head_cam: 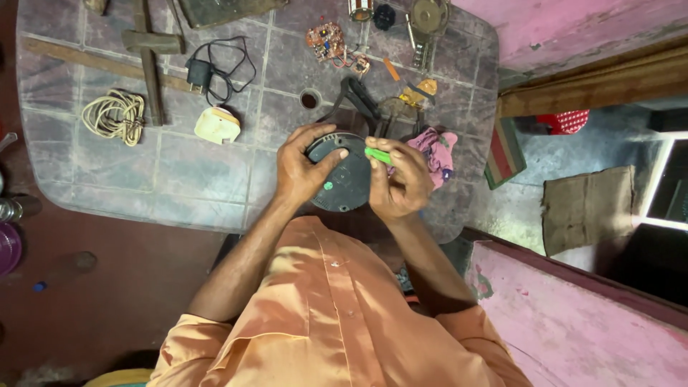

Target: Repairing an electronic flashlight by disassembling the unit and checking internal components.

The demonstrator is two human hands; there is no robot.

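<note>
The left hand (304, 168) clasps the rim of a round dark appliance base (342, 179), resting at the near edge of the grey tiled desk (179, 179). The right hand (401, 179) pinches a green-handled tool (378, 155) against the base (tip hidden). A pink rag (437, 150) lies just beside; a circuit board (326, 37) sits farther back.

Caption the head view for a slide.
Left hand steadies a round dark casing while right hand works a green-handled tool.
</note>
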